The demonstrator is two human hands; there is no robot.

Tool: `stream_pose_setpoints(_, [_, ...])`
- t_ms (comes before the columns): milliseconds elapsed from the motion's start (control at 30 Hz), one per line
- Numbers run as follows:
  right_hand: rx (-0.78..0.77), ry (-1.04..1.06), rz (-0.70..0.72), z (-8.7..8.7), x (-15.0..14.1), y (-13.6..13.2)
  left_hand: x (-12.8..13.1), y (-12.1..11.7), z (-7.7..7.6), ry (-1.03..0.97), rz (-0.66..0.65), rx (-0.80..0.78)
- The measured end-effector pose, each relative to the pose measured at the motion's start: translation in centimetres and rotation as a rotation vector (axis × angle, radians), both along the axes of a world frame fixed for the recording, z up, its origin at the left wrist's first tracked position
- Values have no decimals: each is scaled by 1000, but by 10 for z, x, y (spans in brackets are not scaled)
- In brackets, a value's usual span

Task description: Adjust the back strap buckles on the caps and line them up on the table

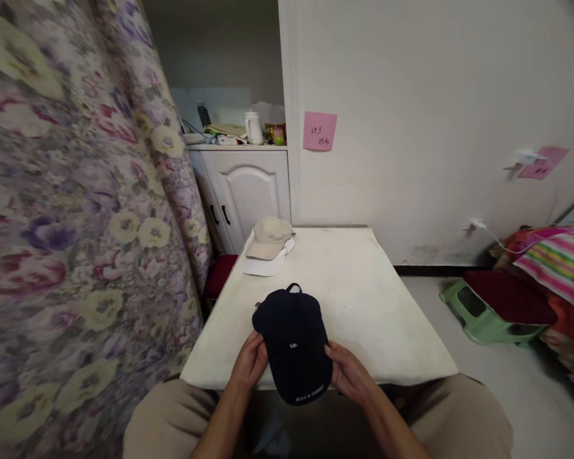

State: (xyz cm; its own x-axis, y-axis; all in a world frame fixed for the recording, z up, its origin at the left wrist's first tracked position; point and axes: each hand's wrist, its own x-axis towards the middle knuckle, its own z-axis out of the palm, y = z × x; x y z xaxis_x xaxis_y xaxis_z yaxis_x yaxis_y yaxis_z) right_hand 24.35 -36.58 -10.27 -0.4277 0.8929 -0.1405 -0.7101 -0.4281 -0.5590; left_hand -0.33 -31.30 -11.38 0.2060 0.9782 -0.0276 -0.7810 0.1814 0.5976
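A dark navy baseball cap (294, 338) is held between my two hands at the near edge of the table, its brim pointing toward me. Small white lettering runs along the brim, and a small white logo is on the front. My left hand (252, 358) is closed on the cap's left side. On the other side, my right hand (349, 371) grips the edge near the brim, thumb on top. At the table's far left corner a beige cap (270, 237) lies stacked on a white cap (264, 266), which it partly covers.
The caps' table (363, 287) has a pale cover. A floral curtain (90, 223) hangs close on the left. Behind stands a white cabinet (253, 185) with a white jug (254, 128) on top. A green stool (488, 319) stands on the floor at right.
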Motion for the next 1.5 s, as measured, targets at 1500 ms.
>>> stream_pose_setpoints(1500, [-7, -5, -12, -3, 5, 2, 6, 1, 3, 26, 35, -32])
